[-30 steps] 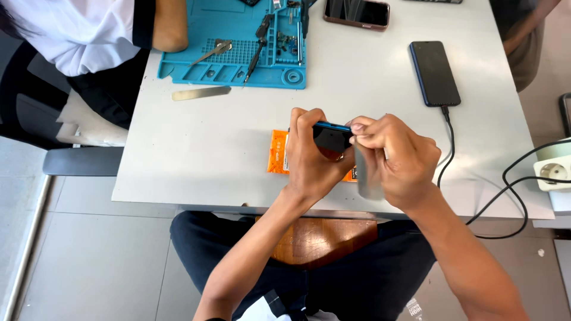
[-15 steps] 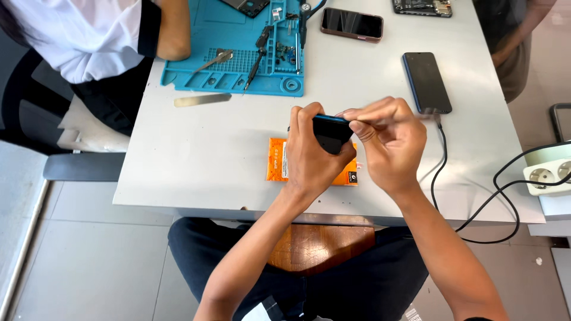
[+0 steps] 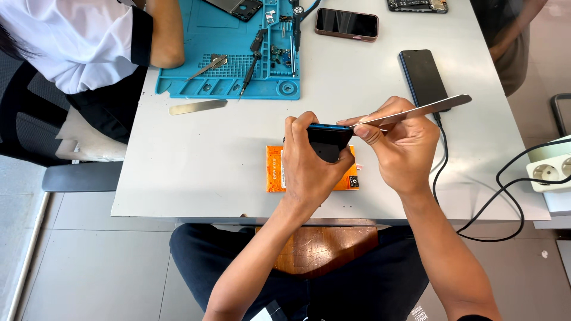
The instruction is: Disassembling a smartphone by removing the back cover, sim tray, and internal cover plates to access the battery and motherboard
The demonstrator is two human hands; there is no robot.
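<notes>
My left hand (image 3: pixel 309 163) grips a dark smartphone with a blue edge (image 3: pixel 328 141), held on its side above the white table (image 3: pixel 196 160). A thin flat metal pry blade (image 3: pixel 416 110) is pinched in my right hand (image 3: pixel 399 145); its tip touches the phone's top edge and the blade sticks out to the upper right. Under both hands lies an orange pad (image 3: pixel 275 169) on the table, partly hidden.
A blue repair mat (image 3: pixel 229 71) with screwdrivers and tweezers lies at the back left, a loose metal blade (image 3: pixel 198 107) beside it. Another person in a white shirt (image 3: pixel 71 41) sits at the left. Two more phones (image 3: pixel 423 76) (image 3: pixel 347 24), a black cable (image 3: pixel 505 178) and a socket strip (image 3: pixel 553 172) lie right.
The view has shifted slightly. My right hand has turned, so the metal blade now shows fully and lies against the phone's top edge.
</notes>
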